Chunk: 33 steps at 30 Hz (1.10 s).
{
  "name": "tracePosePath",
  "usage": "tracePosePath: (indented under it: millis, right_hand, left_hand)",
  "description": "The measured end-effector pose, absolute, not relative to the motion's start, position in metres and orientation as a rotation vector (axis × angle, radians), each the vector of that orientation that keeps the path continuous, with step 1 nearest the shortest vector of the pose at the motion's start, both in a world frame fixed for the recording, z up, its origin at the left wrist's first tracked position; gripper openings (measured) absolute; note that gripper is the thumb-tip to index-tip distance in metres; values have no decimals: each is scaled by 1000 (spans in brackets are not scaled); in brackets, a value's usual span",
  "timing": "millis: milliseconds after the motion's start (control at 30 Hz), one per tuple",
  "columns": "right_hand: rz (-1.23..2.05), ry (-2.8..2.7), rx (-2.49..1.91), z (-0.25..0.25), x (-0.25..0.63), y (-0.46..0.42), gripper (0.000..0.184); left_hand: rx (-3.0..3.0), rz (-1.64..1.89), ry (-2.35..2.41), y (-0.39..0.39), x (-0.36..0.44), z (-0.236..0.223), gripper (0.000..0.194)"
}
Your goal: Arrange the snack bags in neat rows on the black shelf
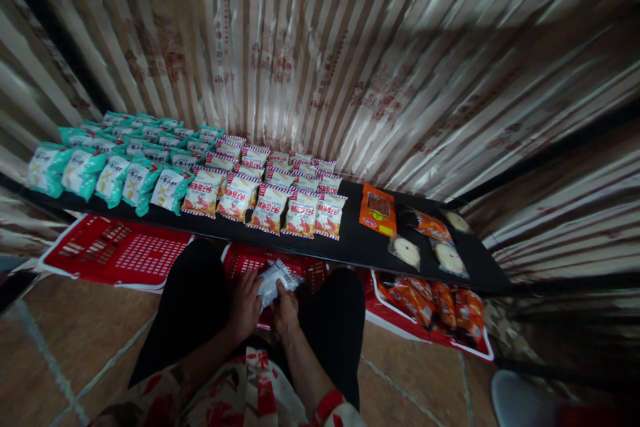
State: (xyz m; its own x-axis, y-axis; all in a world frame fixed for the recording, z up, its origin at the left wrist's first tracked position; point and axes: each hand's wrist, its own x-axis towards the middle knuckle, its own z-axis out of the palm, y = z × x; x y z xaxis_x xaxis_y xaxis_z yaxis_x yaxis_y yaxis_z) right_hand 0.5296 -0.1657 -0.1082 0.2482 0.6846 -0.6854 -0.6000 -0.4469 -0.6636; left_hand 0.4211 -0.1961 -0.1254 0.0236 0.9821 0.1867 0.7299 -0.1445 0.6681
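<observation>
Between my knees, over a red basket (305,273), I hold a crumpled pale plastic packet (273,280); its print cannot be read. My left hand (245,303) grips its left side, while my right hand (287,310) pinches it from the right with the thumb on top. Just beyond, on a black shelf (350,237), stand rows of white and orange snack bags (267,208). To their left are rows of teal snack bags (127,180).
The shelf's right part carries an orange flat packet (377,209), a dark orange packet (433,225) and several round pale packs (406,251). Below are a red basket (115,253) at left and one with orange packets (443,303) at right. Striped sheeting (300,47) hangs behind.
</observation>
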Motion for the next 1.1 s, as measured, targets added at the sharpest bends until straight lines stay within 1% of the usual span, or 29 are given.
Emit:
tracePosePath:
  millis: [200,400,667,833,1100]
  right_hand:
    - [1441,-98,-1406,-110,528,-167,35]
    - [1460,-90,-1440,-113,529,-166,33]
    - [1433,-38,-1423,-110,529,-166,34]
    - [1436,-64,-1460,-108,530,-164,32]
    - [1446,-84,-1466,-102,530,-164,35]
  left_hand:
    - [2020,850,1596,-196,421,-114,44]
    - [2061,818,1498,-195,420,-114,42]
    - [2027,829,1470,-195,419,-109,42]
    - [2029,777,1513,-195,421,-105,39]
    - [2093,752,1516,-198,422,-111,51]
